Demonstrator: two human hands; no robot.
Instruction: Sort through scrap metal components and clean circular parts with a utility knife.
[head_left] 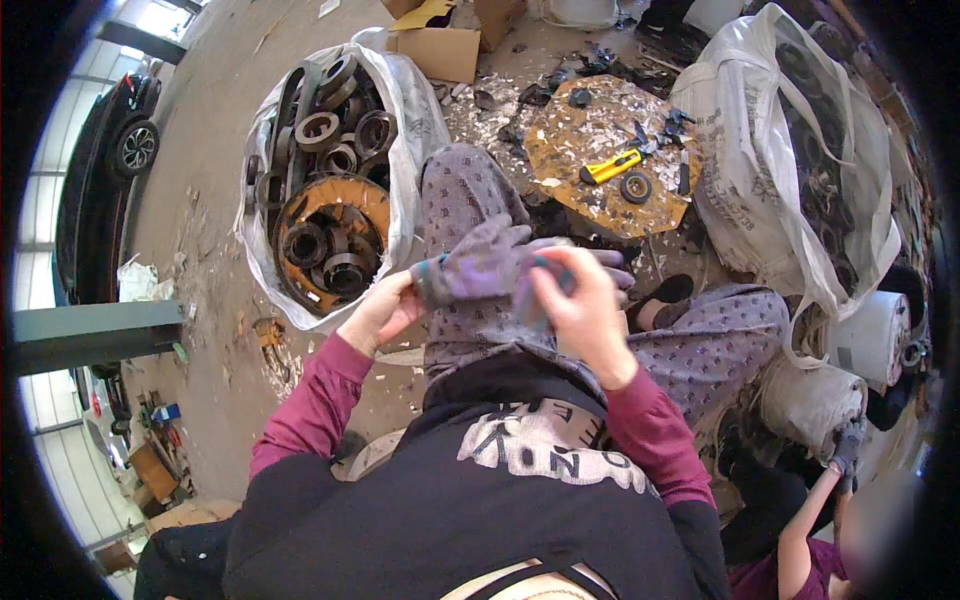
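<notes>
A grey-purple work glove [475, 268] with a teal cuff is at my left hand [386, 305], over my lap. The bare heel and wrist show behind the cuff. Whether the fingers are inside the glove or hold its edge, I cannot tell. My right hand [580, 310] is bare and blurred by motion. Its bent fingers are closed on a second purple glove [608, 266], part of which sticks out beyond them. The two gloves almost meet in front of me.
A white bulk bag [425, 110] of dark metal rings [318, 131] stands ahead left. Scraps cover a wooden board [560, 130] bearing a yellow utility knife [610, 167] and a small black wheel [635, 187]. Another bulk bag [735, 180], buckets [812, 400] and a co-worker's gloved hand [850, 445] are right.
</notes>
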